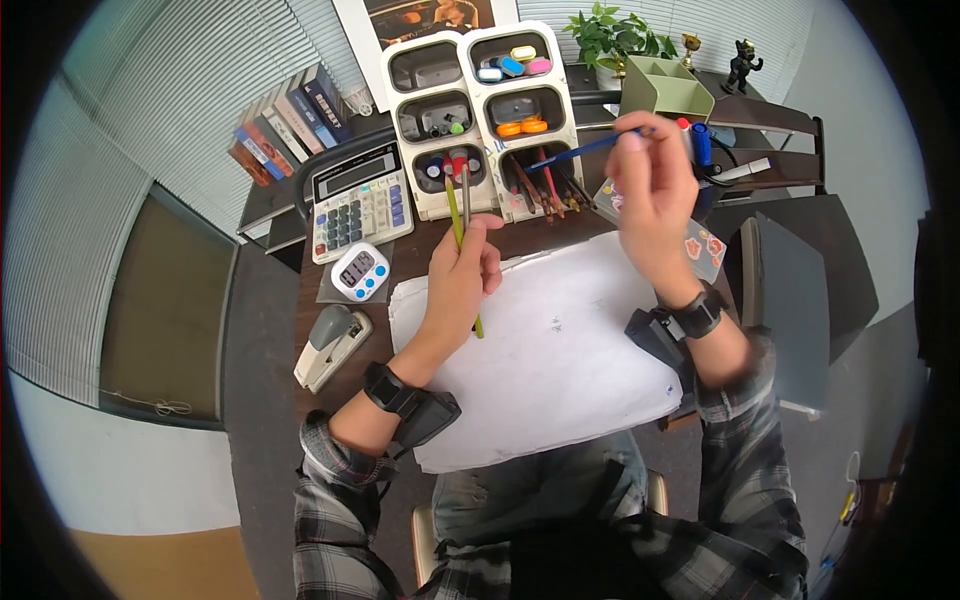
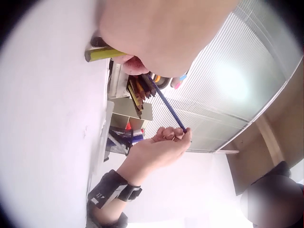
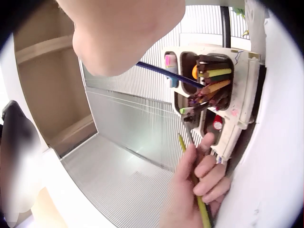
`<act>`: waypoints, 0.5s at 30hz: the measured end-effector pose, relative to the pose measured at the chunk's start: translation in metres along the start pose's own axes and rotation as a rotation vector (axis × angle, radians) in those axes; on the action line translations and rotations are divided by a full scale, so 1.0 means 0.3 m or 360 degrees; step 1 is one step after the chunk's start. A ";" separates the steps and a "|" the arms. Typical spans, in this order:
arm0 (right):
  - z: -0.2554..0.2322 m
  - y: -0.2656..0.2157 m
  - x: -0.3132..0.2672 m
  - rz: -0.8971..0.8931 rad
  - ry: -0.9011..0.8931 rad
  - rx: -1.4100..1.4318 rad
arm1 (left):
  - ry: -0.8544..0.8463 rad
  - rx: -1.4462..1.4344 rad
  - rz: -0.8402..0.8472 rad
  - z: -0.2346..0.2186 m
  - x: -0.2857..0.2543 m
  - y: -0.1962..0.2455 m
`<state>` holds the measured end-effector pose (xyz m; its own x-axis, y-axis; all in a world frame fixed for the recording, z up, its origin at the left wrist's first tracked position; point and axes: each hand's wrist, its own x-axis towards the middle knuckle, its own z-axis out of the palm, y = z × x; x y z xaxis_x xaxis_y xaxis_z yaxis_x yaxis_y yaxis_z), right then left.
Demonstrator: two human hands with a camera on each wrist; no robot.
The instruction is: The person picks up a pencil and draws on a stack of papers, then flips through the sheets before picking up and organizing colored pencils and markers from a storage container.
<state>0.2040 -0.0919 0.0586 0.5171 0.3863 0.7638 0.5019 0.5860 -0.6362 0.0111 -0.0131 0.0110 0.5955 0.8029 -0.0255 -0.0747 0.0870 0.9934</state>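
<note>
My left hand (image 1: 458, 285) holds a yellow-green pencil (image 1: 454, 212) and a thin grey pencil (image 1: 466, 190), side by side over the paper. In the right wrist view its fingers curl round both. My right hand (image 1: 655, 205) is raised at the right and pinches a blue pencil (image 1: 588, 147) near one end. The blue pencil slants left, its far end over the front right compartment of a white desk organizer (image 1: 432, 211). Several coloured pencils (image 3: 216, 87) stand in that compartment. Markers with red and dark caps (image 1: 459, 162) fill the front left one.
White paper sheets (image 1: 540, 370) cover the desk's middle. A calculator (image 1: 361, 205), a white timer (image 1: 360, 272) and a stapler (image 1: 332, 347) lie at the left. Books (image 1: 290, 120) stand behind. A green box (image 1: 665, 90) and a plant (image 1: 610, 40) are at the back right.
</note>
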 end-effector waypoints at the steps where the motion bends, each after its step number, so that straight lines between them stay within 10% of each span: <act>1: 0.000 0.004 -0.009 -0.0149 -0.0093 -0.0243 | 0.0017 0.0028 0.0010 0.001 0.002 -0.003; 15: 0.010 0.029 -0.009 -0.0170 -0.0682 -0.0816 | -0.0039 -0.0100 0.0011 0.007 -0.005 0.011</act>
<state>0.2048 -0.0856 0.0514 0.1786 0.6554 0.7339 0.8551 0.2655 -0.4452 0.0116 -0.0153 0.0144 0.6144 0.7888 -0.0154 -0.1283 0.1192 0.9846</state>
